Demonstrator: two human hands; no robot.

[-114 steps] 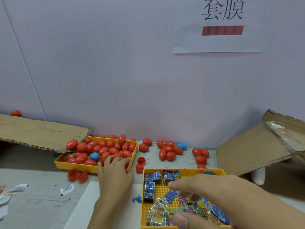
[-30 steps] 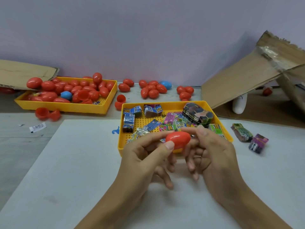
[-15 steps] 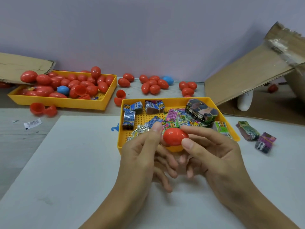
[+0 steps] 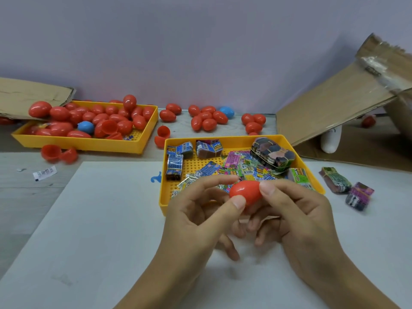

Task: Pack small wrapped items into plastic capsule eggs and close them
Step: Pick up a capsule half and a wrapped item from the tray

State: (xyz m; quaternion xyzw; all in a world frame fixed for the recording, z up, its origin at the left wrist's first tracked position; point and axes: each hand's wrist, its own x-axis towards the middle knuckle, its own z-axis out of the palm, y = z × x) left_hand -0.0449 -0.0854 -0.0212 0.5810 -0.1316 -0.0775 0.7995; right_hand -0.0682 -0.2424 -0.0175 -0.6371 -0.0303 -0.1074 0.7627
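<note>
Both hands pinch the red egg [image 4: 245, 192] above the near tray's [image 4: 243, 139] front edge: left hand [image 4: 200, 210] and right hand [image 4: 296, 210] each keep a fingertip grip. Uneven squeezing could pop it loose onto the worktop [image 4: 111, 219].

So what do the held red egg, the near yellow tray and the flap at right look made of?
Red egg: glossy hard plastic, judging by its sharp highlights. Yellow tray: matte moulded plastic, with a pegged grid floor. Flap: brown cardboard with a torn edge, and what looks like clear tape near the top.
</note>
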